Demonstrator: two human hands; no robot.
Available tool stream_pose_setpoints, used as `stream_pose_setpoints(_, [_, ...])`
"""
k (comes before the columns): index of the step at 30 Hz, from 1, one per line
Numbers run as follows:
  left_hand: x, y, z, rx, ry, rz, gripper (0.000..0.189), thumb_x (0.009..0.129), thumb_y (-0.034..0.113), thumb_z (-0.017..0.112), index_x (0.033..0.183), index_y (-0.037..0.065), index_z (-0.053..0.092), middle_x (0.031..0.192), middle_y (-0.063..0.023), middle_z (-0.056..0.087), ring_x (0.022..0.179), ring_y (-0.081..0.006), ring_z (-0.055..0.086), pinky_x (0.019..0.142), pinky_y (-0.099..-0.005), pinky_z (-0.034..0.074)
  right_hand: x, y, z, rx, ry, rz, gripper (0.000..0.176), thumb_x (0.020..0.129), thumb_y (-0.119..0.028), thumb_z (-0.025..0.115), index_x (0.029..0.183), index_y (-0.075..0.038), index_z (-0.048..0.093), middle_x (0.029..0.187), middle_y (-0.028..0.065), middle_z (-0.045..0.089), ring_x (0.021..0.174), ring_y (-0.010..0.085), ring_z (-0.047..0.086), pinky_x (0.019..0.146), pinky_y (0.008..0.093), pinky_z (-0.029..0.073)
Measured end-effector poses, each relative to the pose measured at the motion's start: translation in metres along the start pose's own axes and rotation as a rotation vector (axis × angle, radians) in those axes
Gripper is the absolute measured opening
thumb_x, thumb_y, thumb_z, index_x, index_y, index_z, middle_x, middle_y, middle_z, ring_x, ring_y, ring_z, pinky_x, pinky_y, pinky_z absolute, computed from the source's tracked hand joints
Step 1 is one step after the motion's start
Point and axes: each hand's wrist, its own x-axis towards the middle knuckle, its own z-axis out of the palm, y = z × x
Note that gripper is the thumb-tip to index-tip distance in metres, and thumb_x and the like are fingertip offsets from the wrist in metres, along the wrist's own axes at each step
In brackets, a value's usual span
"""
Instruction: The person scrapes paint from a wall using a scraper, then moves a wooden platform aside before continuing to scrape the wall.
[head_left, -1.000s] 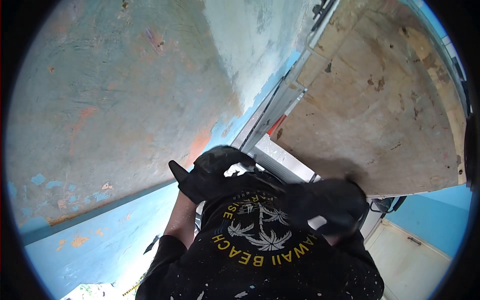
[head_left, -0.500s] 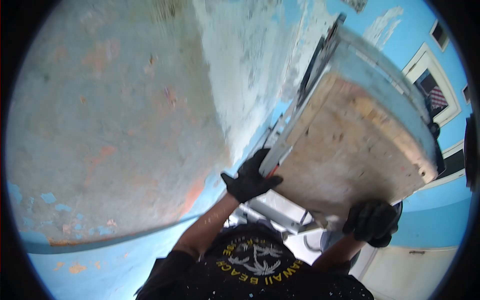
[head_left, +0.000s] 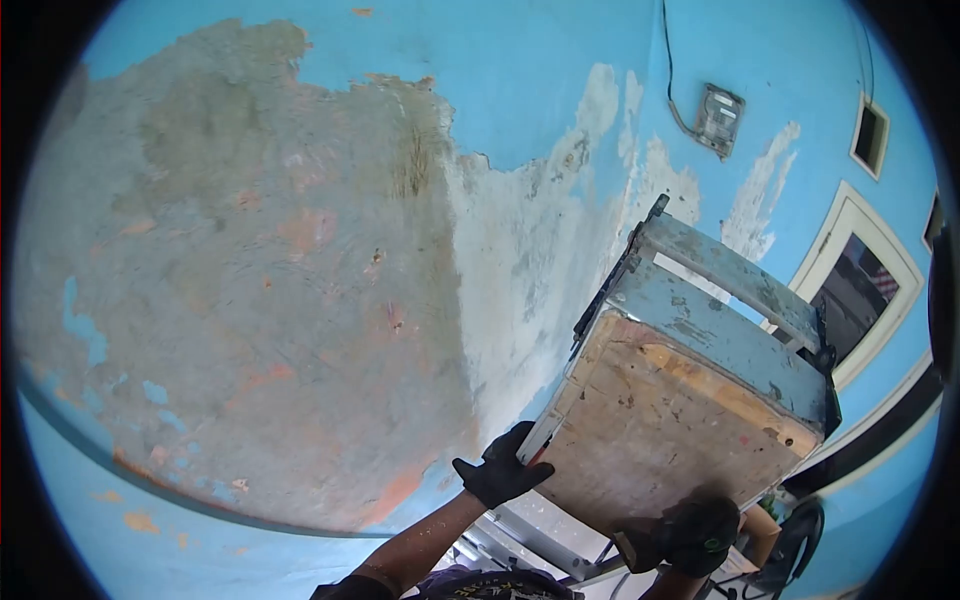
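My left hand (head_left: 500,468), in a black glove, is closed round the lower left side rail (head_left: 541,437) of a stepladder, its thumb sticking out to the left. A worn wooden board (head_left: 655,420), stained and scuffed, covers the near part of the ladder. Beyond it are paint-spotted blue-grey steps (head_left: 700,325). Also gloved in black, my right hand (head_left: 700,535) is curled at the near edge of the board. A flat brownish piece (head_left: 632,548) with a dark edge shows beside its fingers; I cannot tell what the hand holds.
A wall with a large bare grey patch (head_left: 270,300) and peeling blue paint rises at the left. A small meter box (head_left: 719,120) with a cable hangs on the far wall. At the right are a white-framed window (head_left: 862,290) and a black chair (head_left: 800,545).
The view has tilted up, so more wall and the meter box show. The ladder and both hands sit lower in view. My right hand has shifted left along the board's near edge.
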Motion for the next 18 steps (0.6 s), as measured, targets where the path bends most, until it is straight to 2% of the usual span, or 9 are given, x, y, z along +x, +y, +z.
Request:
stream_pose_setpoints(2, [-0.005,0.011,0.000,0.021,0.028,-0.039,0.074,0.076,0.037,0.078,0.134,0.001,0.049,0.118,-0.0220,0.062,0.111,-0.0331,0.060,0.094,-0.0414,0.048,0.000,-0.015,-0.006,0.140,-0.148,0.236,0.013,0.071,-0.013,0.063,0.083,-0.010,0.059,0.066,0.0077,0.054,0.061,0.0247,0.059,0.063,0.0385,0.049])
stream_pose_setpoints(3, [-0.006,0.005,0.004,0.022,0.033,-0.039,0.074,0.076,0.037,0.078,0.134,0.001,0.049,0.118,-0.0220,0.062,0.111,-0.0331,0.060,0.094,-0.0414,0.048,-0.006,-0.011,-0.005,0.144,-0.146,0.233,0.013,0.071,-0.013,0.063,0.083,-0.010,0.059,0.066,0.0077,0.054,0.061,0.0247,0.059,0.063,0.0385,0.049])
stream_pose_setpoints(6, [-0.003,-0.016,0.017,0.019,0.112,0.018,0.073,0.076,0.034,0.077,0.134,0.000,0.048,0.117,-0.0219,0.063,0.109,-0.0324,0.061,0.093,-0.0414,0.048,-0.030,0.001,0.006,0.551,-0.145,0.300,0.010,0.072,-0.015,0.064,0.079,-0.009,0.059,0.067,0.0074,0.055,0.060,0.0249,0.058,0.063,0.0390,0.050])
stream_pose_setpoints(8, [-0.003,-0.020,0.019,-0.061,0.149,0.008,0.071,0.076,0.032,0.075,0.134,-0.001,0.048,0.116,-0.0216,0.064,0.108,-0.0317,0.062,0.092,-0.0414,0.049,-0.013,-0.005,0.000,0.822,-0.145,0.341,0.010,0.072,-0.016,0.065,0.076,-0.009,0.059,0.068,0.0072,0.056,0.059,0.0251,0.058,0.063,0.0393,0.050])
stream_pose_setpoints(9, [-0.003,-0.025,0.022,-0.094,0.171,0.050,0.068,0.077,0.029,0.073,0.132,-0.001,0.049,0.114,-0.0213,0.064,0.107,-0.0311,0.062,0.093,-0.0420,0.048,0.000,-0.005,-0.006,1.407,-0.277,0.551,0.018,0.081,-0.022,0.061,0.072,-0.008,0.059,0.066,0.0054,0.055,0.058,0.0226,0.058,0.062,0.0363,0.050])
stream_pose_setpoints(10, [-0.005,-0.027,0.023,-0.092,0.169,0.048,0.068,0.077,0.029,0.073,0.132,-0.001,0.049,0.114,-0.0213,0.064,0.107,-0.0311,0.062,0.093,-0.0420,0.048,0.010,-0.008,-0.011,1.504,-0.339,0.602,0.019,0.083,-0.024,0.060,0.072,-0.008,0.058,0.066,0.0048,0.054,0.057,0.0220,0.057,0.062,0.0358,0.049])
stream_pose_setpoints(12, [-0.002,-0.029,0.022,-0.152,0.148,0.089,0.065,0.077,0.027,0.071,0.132,-0.001,0.050,0.113,-0.0213,0.065,0.107,-0.0311,0.062,0.093,-0.0427,0.048,0.010,-0.010,-0.013,1.458,-0.377,0.525,0.023,0.085,-0.028,0.057,0.071,-0.009,0.056,0.066,0.0037,0.053,0.057,0.0209,0.057,0.061,0.0348,0.049])
stream_pose_setpoints(18, [-0.001,-0.038,0.027,-0.120,0.212,0.033,0.063,0.074,0.024,0.068,0.129,-0.001,0.052,0.105,-0.0192,0.066,0.099,-0.0295,0.063,0.089,-0.0422,0.049,0.015,-0.016,-0.006,1.310,-0.454,0.252,0.034,0.092,-0.039,0.050,0.070,-0.013,0.051,0.065,0.0004,0.048,0.055,0.0173,0.054,0.059,0.0317,0.049])
